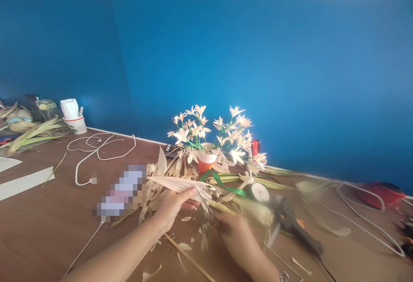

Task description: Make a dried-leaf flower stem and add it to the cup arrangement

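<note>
My left hand (177,204) pinches a long, pale corn husk (176,183) between thumb and fingers; its tip points left. Close beside it, my right hand (237,234) is closed and smeared by motion. It grips what look like scissors (209,209), whose thin dark blades reach the husk's right end. Below both hands, small husk scraps (185,246) are scattered on the brown table (80,234). Behind the hands, several pale husk flowers (193,131) on green stems stand in an orange and white paper cup (206,161), with loose dried husks (155,196) around it.
To the right lie a green ribbon roll (260,192), a black glue gun (298,226) and a white cable (364,213). A blurred-out phone-like object (121,191) is left of my hands. Farther left are another white cable (106,146) and a white cup (75,124). A blue panel (258,58) closes the back.
</note>
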A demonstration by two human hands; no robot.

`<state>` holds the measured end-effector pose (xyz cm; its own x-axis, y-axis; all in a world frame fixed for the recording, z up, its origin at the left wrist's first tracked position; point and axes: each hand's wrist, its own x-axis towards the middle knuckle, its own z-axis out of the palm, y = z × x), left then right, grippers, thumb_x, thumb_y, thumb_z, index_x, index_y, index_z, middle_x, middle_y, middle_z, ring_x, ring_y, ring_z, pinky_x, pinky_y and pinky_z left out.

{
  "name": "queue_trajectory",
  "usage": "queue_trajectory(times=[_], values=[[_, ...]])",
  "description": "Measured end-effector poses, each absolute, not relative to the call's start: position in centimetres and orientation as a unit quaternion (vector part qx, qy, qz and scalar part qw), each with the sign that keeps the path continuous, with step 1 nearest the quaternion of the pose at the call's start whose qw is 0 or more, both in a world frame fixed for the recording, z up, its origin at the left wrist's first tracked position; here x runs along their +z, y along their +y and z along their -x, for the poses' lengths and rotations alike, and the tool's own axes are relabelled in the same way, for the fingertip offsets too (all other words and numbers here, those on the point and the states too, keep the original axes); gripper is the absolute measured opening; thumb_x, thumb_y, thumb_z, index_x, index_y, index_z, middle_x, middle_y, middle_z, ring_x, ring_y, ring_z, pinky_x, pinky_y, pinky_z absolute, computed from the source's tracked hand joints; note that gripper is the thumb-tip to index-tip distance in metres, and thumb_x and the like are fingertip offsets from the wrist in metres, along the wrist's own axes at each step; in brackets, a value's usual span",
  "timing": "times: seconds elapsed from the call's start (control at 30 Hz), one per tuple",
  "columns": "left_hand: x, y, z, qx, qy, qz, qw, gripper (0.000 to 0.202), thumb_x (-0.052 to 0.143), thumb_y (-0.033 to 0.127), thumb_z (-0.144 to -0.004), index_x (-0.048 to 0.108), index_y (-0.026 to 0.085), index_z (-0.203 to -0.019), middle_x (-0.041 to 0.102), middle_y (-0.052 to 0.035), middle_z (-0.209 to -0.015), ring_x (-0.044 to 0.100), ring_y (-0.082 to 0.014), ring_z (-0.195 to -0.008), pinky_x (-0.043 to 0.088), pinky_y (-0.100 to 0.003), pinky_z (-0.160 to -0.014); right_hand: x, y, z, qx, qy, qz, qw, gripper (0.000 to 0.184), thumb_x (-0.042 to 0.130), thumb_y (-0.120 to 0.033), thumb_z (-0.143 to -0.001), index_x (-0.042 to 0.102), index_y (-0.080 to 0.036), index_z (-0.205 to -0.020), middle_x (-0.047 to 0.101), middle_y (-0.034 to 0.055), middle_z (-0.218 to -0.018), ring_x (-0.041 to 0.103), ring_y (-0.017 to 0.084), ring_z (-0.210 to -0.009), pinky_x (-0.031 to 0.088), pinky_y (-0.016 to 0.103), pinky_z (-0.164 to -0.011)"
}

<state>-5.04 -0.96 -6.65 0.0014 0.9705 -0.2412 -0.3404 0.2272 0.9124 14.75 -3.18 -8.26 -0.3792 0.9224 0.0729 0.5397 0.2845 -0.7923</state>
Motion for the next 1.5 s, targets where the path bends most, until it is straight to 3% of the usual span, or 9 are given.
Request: queue_trajectory(times=[0.4,0.6,0.83,1.1,1.5], values=[[-6.9,-0.6,5.3,0.516,0.475,-0.337,0.628,0.034,0.081,0.037,-0.061,0.071,0.009,-0.078,0.073,-0.0065,-0.064,0.069,-0.0162,-0.059,0.053,-0.018,-0.051,-8.3,-3.1,-14.9,0.352,-0.75,0.494,0.264,0.016,0.056,-0.017,-0.071,0.072,-0.017,-0.069,0.068,0.0024,-0.067,0.056,0.016,-0.06,0.044,0.024,-0.056],[-6.9,-0.1,5.9,0.547,0.498,-0.382,0.554,0.032,0.075,0.041,-0.068,0.067,0.012,-0.079,0.067,-0.0006,-0.053,0.058,-0.0104,-0.04,0.036,-0.015,-0.031,-7.0,-3.6,-14.5,0.439,-0.72,0.482,0.238,0.012,0.061,-0.022,-0.07,0.07,-0.015,-0.068,0.062,0.001,-0.061,0.05,0.013,-0.054,0.04,0.022,-0.053],[-6.8,0.2,6.1,0.55,0.509,-0.38,0.543,0.029,0.074,0.039,-0.068,0.067,0.011,-0.075,0.066,-0.0009,-0.051,0.058,-0.0114,-0.041,0.043,-0.018,-0.037,-4.4,-4.5,-13.5,0.54,-0.669,0.46,0.222,0.023,0.06,-0.03,-0.073,0.069,-0.012,-0.063,0.052,-0.0004,-0.051,0.04,0.009,-0.047,0.027,0.021,-0.045],[-6.6,-0.6,5.4,0.513,0.513,-0.398,0.561,0.028,0.073,0.039,-0.069,0.067,0.013,-0.078,0.067,-0.0008,-0.052,0.059,-0.0134,-0.043,0.045,-0.02,-0.039,-5.5,-4.2,-13.8,0.536,-0.666,0.461,0.236,0.031,0.064,-0.044,-0.072,0.07,-0.014,-0.069,0.058,0.0013,-0.059,0.046,0.01,-0.05,0.035,0.02,-0.046],[-6.7,-0.6,5.0,0.516,0.511,-0.392,0.565,0.029,0.073,0.041,-0.068,0.067,0.013,-0.076,0.067,-0.0004,-0.051,0.061,-0.0137,-0.043,0.045,-0.02,-0.04,-4.8,-4.4,-13.4,0.543,-0.652,0.485,0.209,0.038,0.056,-0.048,-0.074,0.067,-0.012,-0.068,0.047,-0.0024,-0.046,0.036,0.007,-0.037,0.028,0.02,-0.037]])
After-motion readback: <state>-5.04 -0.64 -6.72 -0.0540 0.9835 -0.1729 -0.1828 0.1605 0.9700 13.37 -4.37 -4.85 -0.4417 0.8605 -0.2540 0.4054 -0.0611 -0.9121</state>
